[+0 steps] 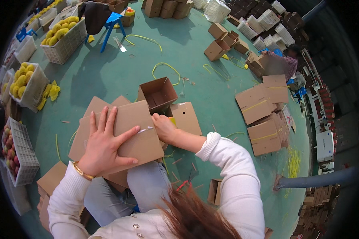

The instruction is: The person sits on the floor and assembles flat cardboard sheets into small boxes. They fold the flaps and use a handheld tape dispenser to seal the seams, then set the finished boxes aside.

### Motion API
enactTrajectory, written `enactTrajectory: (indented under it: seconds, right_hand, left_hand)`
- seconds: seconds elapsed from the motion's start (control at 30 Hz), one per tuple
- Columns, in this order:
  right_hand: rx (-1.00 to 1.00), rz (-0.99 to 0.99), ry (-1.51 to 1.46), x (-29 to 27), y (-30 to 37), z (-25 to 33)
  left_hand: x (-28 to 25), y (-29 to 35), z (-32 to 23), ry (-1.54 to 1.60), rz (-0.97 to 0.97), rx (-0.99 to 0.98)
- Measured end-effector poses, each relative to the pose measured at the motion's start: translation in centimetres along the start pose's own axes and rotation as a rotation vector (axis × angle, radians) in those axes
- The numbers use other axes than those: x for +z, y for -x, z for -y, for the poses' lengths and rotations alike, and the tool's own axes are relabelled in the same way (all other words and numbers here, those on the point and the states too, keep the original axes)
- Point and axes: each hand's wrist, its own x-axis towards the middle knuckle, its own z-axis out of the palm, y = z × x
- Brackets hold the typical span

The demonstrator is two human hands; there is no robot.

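A brown cardboard box lies across my lap, tilted, its broad face up. My left hand presses flat on that face with its fingers spread. At the box's right edge my right hand is closed, knuckles up. What its fingers grip is hidden; a bit of yellow-green shows just behind it. Beside its fingertips a short shiny strip, like clear tape, lies on the box. Just beyond stands an open-topped box, and a cardboard piece with a small round hole is to its right.
Flattened cartons lie in bundles on the green floor at right. Crates of yellow-wrapped fruit and a crate of red fruit line the left. A blue stool stands ahead. Another person sits far right.
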Motion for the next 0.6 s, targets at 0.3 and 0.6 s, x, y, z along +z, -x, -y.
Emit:
enactTrajectory:
  seconds: [0.3, 0.6]
  right_hand:
    - [0.308, -0.229, -0.320, -4.3, 6.4, 3.1]
    - [0.924, -0.286, -0.238, -4.1, 5.9, -10.9]
  left_hand:
    - [9.4, 9.9, 9.9, 1.353, -0.538, -0.506]
    - [4.7, -8.9, 2.9, 1.658, -0.540, -0.694]
